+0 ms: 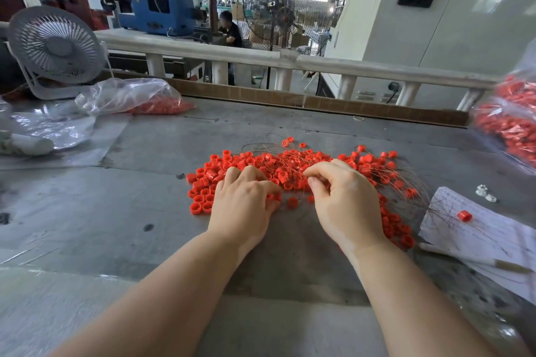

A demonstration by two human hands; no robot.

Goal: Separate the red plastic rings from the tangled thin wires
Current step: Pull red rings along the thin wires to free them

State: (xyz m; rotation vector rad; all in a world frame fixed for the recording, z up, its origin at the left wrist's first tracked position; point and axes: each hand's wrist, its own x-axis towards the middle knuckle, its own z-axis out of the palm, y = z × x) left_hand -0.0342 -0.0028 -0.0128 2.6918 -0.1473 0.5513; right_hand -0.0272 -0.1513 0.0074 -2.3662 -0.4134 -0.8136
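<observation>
A wide heap of small red plastic rings (290,162) lies on the grey table (116,211), threaded through with thin dark wires (406,182) that fan out to the right. My left hand (243,200) lies on the heap's left part, its fingers curled down over red rings at its fingertips. My right hand (345,197) is over the middle of the heap, thumb and forefinger pinched together on the wires. One single red ring (464,215) lies on a sheet of paper at the right.
A sheet of paper (478,232) lies at the right with two small white parts (485,193) beyond it. Plastic bags of red rings sit at back left (139,98) and at the right edge (510,122). A desk fan (55,46) stands at back left.
</observation>
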